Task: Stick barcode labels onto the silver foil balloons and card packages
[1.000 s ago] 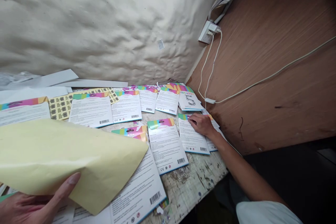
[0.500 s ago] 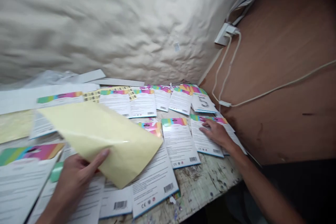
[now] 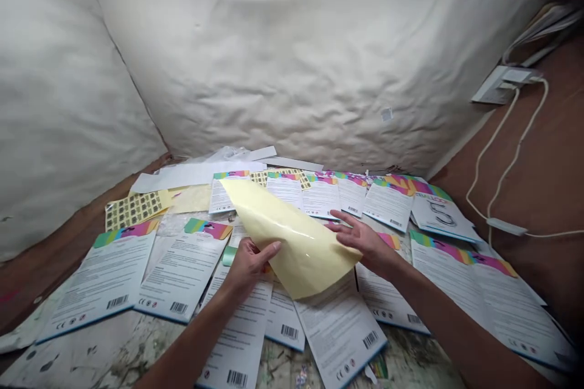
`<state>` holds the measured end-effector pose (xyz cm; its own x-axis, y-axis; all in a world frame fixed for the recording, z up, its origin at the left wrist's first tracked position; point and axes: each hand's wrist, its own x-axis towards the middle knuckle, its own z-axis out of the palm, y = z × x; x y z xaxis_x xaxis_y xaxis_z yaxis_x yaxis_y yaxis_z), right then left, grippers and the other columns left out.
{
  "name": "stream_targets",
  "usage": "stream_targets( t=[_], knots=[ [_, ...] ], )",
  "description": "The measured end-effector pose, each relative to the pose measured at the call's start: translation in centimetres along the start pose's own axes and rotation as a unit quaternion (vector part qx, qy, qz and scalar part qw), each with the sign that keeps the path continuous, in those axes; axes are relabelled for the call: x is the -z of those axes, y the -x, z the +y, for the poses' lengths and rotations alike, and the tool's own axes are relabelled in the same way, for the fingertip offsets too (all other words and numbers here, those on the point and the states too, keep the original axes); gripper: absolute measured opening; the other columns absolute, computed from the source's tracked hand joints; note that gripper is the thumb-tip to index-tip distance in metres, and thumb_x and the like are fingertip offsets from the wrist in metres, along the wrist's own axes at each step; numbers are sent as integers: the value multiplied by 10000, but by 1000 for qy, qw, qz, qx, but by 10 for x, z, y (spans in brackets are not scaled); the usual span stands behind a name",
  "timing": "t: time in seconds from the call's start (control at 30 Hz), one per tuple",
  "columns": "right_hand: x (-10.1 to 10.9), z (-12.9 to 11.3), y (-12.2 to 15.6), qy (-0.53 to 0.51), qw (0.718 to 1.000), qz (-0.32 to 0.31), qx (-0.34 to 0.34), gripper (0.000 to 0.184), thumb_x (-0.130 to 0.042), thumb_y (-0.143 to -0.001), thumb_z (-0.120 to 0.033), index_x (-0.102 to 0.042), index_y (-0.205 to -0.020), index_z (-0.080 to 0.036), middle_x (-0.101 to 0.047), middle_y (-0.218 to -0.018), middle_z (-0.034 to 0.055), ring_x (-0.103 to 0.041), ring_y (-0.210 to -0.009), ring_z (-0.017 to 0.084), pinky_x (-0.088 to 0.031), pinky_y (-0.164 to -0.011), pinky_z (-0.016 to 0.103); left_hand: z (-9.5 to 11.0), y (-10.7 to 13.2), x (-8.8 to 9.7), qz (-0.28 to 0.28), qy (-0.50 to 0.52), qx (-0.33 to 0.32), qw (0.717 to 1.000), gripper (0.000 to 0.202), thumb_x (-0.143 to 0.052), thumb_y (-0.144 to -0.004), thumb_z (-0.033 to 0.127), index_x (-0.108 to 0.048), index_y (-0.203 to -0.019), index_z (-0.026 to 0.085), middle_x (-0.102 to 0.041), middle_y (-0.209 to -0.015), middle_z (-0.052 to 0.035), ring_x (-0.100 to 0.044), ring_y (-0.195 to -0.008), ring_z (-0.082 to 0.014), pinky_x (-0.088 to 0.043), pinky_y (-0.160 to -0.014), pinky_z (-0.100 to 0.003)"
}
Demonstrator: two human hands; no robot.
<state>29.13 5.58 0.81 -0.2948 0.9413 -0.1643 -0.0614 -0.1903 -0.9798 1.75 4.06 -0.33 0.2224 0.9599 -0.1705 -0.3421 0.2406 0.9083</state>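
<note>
Your left hand point(image 3: 249, 267) pinched the curled, pale yellow sheet point(image 3: 287, 240) between thumb and fingers, while your right hand point(image 3: 365, 246) lay spread, its fingers against the sheet's far side. You held the sheet just above the barcoded printed cards point(image 3: 337, 328) spread across the paint-stained worktop point(image 3: 413, 358).

Yellow sheet point(image 3: 292, 240) curling between left hand point(image 3: 249, 267), gripping its edge, and right hand point(image 3: 365, 246), spread against its corner. Barcoded cards point(image 3: 182, 273) scattered across stained table point(image 3: 420, 358), below padded white wall point(image 3: 283, 67); socket point(image 3: 497, 85) at right.
</note>
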Motion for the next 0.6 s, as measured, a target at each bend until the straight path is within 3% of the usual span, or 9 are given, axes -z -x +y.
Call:
stream_targets(
  t=[0.1, 0.37, 0.43, 0.47, 0.53, 0.6],
  knots=[
    [-9, -7, -8, 22, 999, 4, 25, 878, -829, -677, -363, -386, -1427, -246, -631, -1235, 134, -634, -1088, 295, -492, -948, 440, -3, -3, 4, 6, 20, -21, 1000, 422, -820, -668, 353, -736, -994, 99, -742, -1021, -135, -693, -952, -306, -560, -840, -374],
    [-1, -8, -19, 101, 994, -13, 28, 763, -803, -699, -349, -468, -1379, -260, -615, -1249, 108, -609, -1124, 284, -493, -955, 428, -5, -7, 8, 65, 40, -57, 995, 393, -808, -682, 359, -735, -960, 91, -755, -936, -127, -712, -876, -291, -570, -809, -380],
    [-4, -10, -21, 180, 982, 24, 57, 722, -791, -705, -348, -496, -1359, -267, -603, -1265, 105, -597, -1132, 298, -491, -960, 461, -6, -6, 8, 78, 37, -68, 994, 410, -815, -673, 355, -734, -973, 88, -753, -950, -132, -709, -894, -291, -567, -821, -379],
    [-9, -11, -21, 239, 964, 64, 95, 677, -784, -707, -341, -529, -1331, -277, -588, -1286, 103, -575, -1156, 313, -479, -974, 490, -6, -6, 8, 83, 37, -73, 993, 426, -819, -667, 356, -733, -986, 89, -752, -961, -133, -707, -902, -290, -567, -822, -377],
    [-24, -13, -19, 358, 899, 145, 207, 523, -755, -738, -308, -609, -1241, -302, -562, -1317, 88, -519, -1212, 333, -435, -1015, 535, -7, -6, 8, 87, 34, -76, 993, 439, -825, -656, 365, -735, -986, 90, -752, -966, -134, -709, -891, -292, -575, -792, -370],
    [-47, -13, -16, 426, 834, 158, 313, 345, -697, -801, -265, -666, -1140, -325, -585, -1283, 66, -513, -1209, 313, -432, -1020, 523, -8, -5, 8, 78, 26, -70, 994, 418, -814, -670, 380, -740, -956, 84, -755, -939, -134, -714, -848, -291, -583, -740, -359]
  ],
)
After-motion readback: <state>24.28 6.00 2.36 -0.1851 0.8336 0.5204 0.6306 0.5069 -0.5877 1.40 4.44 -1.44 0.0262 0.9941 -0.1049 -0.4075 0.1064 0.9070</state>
